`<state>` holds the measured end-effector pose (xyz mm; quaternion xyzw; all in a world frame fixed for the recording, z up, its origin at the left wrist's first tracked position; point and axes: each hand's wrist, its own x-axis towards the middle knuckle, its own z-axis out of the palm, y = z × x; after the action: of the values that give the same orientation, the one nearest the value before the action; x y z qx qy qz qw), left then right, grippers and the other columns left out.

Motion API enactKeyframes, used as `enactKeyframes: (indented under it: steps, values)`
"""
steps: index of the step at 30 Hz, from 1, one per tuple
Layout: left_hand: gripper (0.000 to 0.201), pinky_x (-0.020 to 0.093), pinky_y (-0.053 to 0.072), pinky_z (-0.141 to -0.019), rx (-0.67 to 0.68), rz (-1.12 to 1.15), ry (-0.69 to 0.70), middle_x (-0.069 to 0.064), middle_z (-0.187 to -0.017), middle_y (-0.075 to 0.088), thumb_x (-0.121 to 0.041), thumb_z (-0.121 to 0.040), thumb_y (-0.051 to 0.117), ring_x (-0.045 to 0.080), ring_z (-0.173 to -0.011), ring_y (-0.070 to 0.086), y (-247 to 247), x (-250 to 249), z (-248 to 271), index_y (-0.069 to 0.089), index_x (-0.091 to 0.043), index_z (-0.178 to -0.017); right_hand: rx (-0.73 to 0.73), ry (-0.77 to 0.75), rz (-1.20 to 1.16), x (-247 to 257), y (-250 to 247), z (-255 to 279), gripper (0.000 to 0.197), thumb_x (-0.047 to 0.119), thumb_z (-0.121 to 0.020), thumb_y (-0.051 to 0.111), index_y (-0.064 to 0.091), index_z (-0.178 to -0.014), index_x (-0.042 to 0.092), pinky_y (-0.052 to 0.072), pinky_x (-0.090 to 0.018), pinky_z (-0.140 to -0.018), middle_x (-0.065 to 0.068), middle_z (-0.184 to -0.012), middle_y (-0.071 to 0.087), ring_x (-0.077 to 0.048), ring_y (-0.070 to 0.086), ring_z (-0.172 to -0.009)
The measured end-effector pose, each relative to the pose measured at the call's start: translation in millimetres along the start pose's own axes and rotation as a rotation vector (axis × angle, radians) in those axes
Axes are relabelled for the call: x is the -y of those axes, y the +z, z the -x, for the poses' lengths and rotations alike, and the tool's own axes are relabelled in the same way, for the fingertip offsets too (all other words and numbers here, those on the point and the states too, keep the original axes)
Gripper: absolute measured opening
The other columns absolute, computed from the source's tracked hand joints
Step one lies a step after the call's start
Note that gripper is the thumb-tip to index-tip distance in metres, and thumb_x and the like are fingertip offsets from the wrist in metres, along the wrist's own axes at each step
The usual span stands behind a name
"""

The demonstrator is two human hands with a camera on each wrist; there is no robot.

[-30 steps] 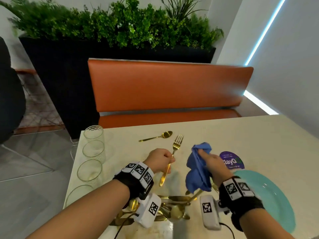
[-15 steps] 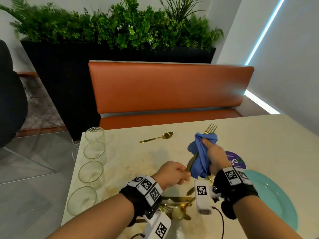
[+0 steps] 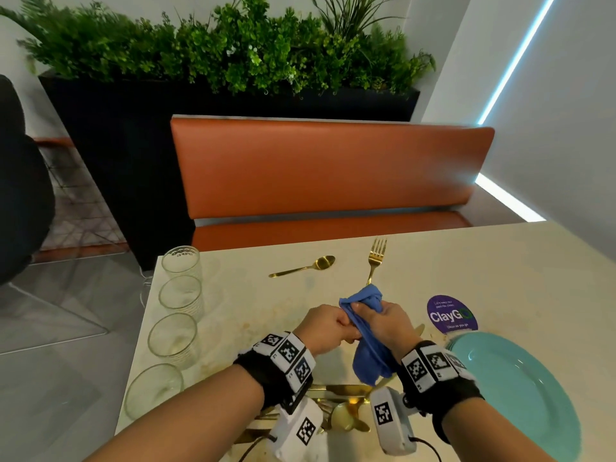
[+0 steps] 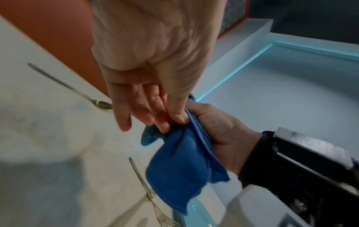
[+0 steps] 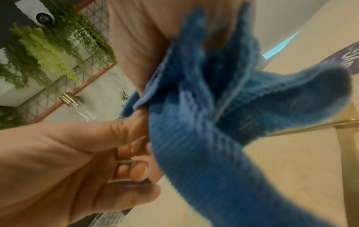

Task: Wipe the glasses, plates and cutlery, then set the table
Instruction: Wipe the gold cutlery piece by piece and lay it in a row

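Note:
A gold fork [image 3: 377, 253] points away from me above the table, its tines bare. My left hand [image 3: 328, 328] grips its handle end. My right hand [image 3: 383, 321] holds a blue cloth [image 3: 366, 348] wrapped round the fork's shaft, right against the left hand. In the left wrist view the left fingers [image 4: 147, 112] touch the blue cloth [image 4: 180, 161]. The right wrist view shows the cloth [image 5: 204, 115] beside the left hand [image 5: 68, 153]. A gold spoon [image 3: 306, 266] lies on the table beyond the hands. A teal plate [image 3: 513, 395] sits at the right.
Several glasses [image 3: 171, 335] stand in a row along the table's left edge. A pile of gold cutlery [image 3: 346, 415] lies under my wrists. A purple round sticker [image 3: 451, 315] sits behind the plate. An orange bench [image 3: 326, 168] faces the table's far edge.
The right hand has slid the cloth back along the fork from the tines to the left hand. The two hands are now together and more of the fork shows.

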<state>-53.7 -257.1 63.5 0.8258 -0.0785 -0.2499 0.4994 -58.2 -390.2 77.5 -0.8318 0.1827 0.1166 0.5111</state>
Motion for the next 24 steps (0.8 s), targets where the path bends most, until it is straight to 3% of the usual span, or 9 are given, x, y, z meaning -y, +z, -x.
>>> enactKeyframes:
  steps: [2, 5, 8, 11, 14, 16, 18, 21, 24]
  values:
    - [0.015, 0.028, 0.049, -0.081, 0.037, -0.117, -0.032, 0.01, -0.1, 0.069, -0.022, -0.085, 0.067, 0.015, -0.081, 0.058, -10.2, -0.4, -7.4, 0.07, -0.011, -0.095, 0.021, 0.015, 0.082, -1.7, -0.1, -7.6, 0.032, 0.03, -0.09, 0.057, 0.06, -0.067, 0.008, 0.049, -0.034, -0.067, -0.009, -0.069, 0.064, -0.026, 0.06, -0.069]
    - [0.02, 0.031, 0.048, -0.085, -0.105, -0.152, -0.084, 0.006, -0.11, 0.065, -0.022, -0.09, 0.058, 0.023, -0.097, 0.061, -28.8, 1.4, -21.8, 0.066, -0.015, -0.107, 0.088, 0.004, 0.12, -2.9, -1.8, -14.4, 0.026, 0.027, -0.088, 0.06, 0.064, -0.08, 0.003, 0.052, -0.039, -0.08, -0.015, -0.081, 0.068, -0.031, 0.064, -0.08]
    - [0.021, 0.03, 0.049, -0.074, -0.181, 0.111, -0.124, 0.006, -0.098, 0.065, -0.021, -0.095, 0.05, 0.021, -0.08, 0.056, -38.3, 0.1, -43.1, 0.065, -0.015, -0.107, 0.167, 0.002, 0.109, 1.7, 2.2, -22.2, 0.018, 0.022, -0.085, 0.064, 0.063, -0.078, 0.006, 0.055, -0.04, -0.078, -0.014, -0.079, 0.065, -0.029, 0.062, -0.076]
    - [0.019, 0.029, 0.049, -0.072, -0.154, 0.327, -0.176, 0.004, -0.091, 0.063, -0.025, -0.095, 0.054, 0.018, -0.077, 0.055, -37.5, -2.9, -64.9, 0.065, -0.012, -0.103, 0.237, -0.017, 0.166, 9.9, 7.3, -29.0, 0.018, 0.02, -0.085, 0.064, 0.058, -0.069, 0.016, 0.046, -0.02, -0.061, -0.001, -0.071, 0.061, -0.013, 0.056, -0.065]
    - [0.015, 0.032, 0.05, -0.075, -0.173, 0.42, -0.195, 0.006, -0.089, 0.064, -0.022, -0.091, 0.061, 0.019, -0.077, 0.056, -38.2, -1.7, -85.3, 0.067, -0.009, -0.097, 0.271, -0.019, 0.214, 16.3, 11.1, -39.3, 0.023, 0.018, -0.085, 0.064, 0.055, -0.064, 0.016, 0.044, -0.018, -0.058, 0.0, -0.068, 0.058, -0.011, 0.054, -0.062]
    - [0.025, 0.031, 0.048, -0.075, -0.241, 0.369, -0.2, 0.007, -0.089, 0.065, -0.021, -0.088, 0.065, 0.02, -0.072, 0.056, -40.6, 2.9, -100.2, 0.067, -0.005, -0.106, 0.312, -0.034, 0.288, 20.6, 13.2, -46.4, 0.019, 0.015, -0.082, 0.066, 0.061, -0.066, 0.007, 0.051, -0.028, -0.069, -0.01, -0.076, 0.067, -0.022, 0.061, -0.071]
    - [0.025, 0.031, 0.049, -0.08, -0.32, 0.307, -0.197, 0.01, -0.098, 0.069, -0.023, -0.088, 0.065, 0.027, -0.082, 0.06, -44.6, 6.5, -114.0, 0.068, -0.005, -0.106, 0.331, -0.046, 0.347, 23.8, 14.3, -54.6, 0.02, 0.016, -0.079, 0.067, 0.067, -0.076, -0.004, 0.052, -0.039, -0.082, -0.022, -0.091, 0.07, -0.029, 0.063, -0.08]
    - [0.024, 0.035, 0.05, -0.094, -0.436, 0.279, -0.207, 0.009, -0.112, 0.067, -0.024, -0.091, 0.06, 0.026, -0.102, 0.06, -60.0, 13.2, -134.0, 0.067, -0.009, -0.108, 0.313, -0.046, 0.406, 23.5, 11.7, -67.0, 0.019, 0.025, -0.081, 0.065, 0.065, -0.073, 0.007, 0.051, -0.034, -0.081, -0.02, -0.093, 0.071, -0.023, 0.063, -0.08]
    - [0.023, 0.027, 0.045, -0.08, -0.409, -0.148, -0.181, 0.005, -0.109, 0.066, -0.025, -0.095, 0.053, 0.023, -0.097, 0.058, -83.6, 23.5, -145.2, 0.067, -0.013, -0.108, 0.267, -0.041, 0.494, 17.9, 0.6, -78.2, 0.02, 0.029, -0.084, 0.062, 0.062, -0.074, 0.011, 0.047, -0.029, -0.076, -0.017, -0.094, 0.071, -0.023, 0.063, -0.082]
